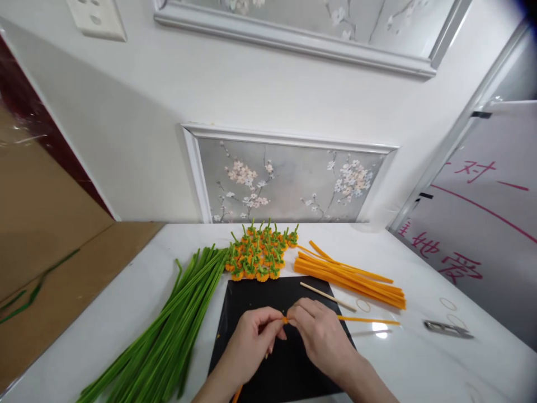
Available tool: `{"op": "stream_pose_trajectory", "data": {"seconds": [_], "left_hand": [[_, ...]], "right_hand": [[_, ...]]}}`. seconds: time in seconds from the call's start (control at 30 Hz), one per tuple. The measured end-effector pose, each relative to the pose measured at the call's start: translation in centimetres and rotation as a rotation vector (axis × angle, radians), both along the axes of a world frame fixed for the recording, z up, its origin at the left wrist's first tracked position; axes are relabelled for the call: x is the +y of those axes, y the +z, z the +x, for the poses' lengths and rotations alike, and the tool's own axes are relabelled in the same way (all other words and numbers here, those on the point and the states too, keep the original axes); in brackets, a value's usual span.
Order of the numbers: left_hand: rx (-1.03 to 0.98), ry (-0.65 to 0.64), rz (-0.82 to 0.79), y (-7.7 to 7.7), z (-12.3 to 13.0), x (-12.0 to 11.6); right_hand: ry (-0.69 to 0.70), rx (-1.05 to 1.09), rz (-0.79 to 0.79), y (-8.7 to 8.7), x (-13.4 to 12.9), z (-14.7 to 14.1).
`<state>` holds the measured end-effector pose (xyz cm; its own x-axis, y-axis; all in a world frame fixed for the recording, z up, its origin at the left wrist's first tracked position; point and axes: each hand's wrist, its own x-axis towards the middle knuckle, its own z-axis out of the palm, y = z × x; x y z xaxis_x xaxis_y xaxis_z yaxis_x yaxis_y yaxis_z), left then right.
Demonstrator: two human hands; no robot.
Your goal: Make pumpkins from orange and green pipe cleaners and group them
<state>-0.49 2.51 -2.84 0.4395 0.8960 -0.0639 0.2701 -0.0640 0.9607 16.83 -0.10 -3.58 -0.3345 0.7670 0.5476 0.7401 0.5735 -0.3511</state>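
An orange pipe cleaner (369, 320) runs out to the right from beneath my right hand (321, 333). My left hand (254, 341) pinches the same orange strand, and the fingertips of both hands nearly meet around a short bit of it. Another orange end shows below my left wrist. Both hands are over a black mat (274, 294). Just beyond the mat stand several small orange pieces (262, 274) with green tops and upright green stems. What the fingers cover of the strand is hidden.
Long green pipe cleaners (168, 330) lie in a bundle at left. Orange pipe cleaners (352, 280) are piled at right, near a thin wooden stick (327, 295). Farther right are thin rings (448, 304) and a small metal tool (448, 329). A wall (142, 168) bounds the back.
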Motion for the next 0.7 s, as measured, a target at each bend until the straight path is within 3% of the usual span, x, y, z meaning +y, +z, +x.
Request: {"op": "stream_pose_trajectory", "data": {"seconds": [0.13,0.23,0.3,0.5,0.57,0.63,0.7], "left_hand": [[0.119,-0.040,0.640,-1.0,-0.2,-0.2],[0.144,-0.078,0.825,-1.3,-0.3,-0.2],[0.191,-0.059,0.779,-1.2,-0.4,-0.2],[0.222,-0.033,0.294,-0.5,-0.3,-0.1],[0.224,-0.052,0.174,-0.4,-0.2,-0.1],[0.239,-0.052,0.164,-0.5,-0.2,-0.1],[0.263,-0.025,0.267,-0.7,-0.1,-0.1]], "right_hand": [[-0.023,0.256,-0.379,0.4,-0.5,0.1],[0.000,0.347,-0.601,0.6,-0.7,0.3],[-0.001,0.354,-0.560,0.6,-0.6,0.3],[0.035,0.050,0.011,-0.3,-0.2,0.2],[0.025,-0.054,0.128,-0.5,-0.2,0.2],[0.002,-0.108,0.172,-0.6,-0.2,0.1],[-0.023,-0.122,0.182,-0.6,-0.2,-0.1]]}}
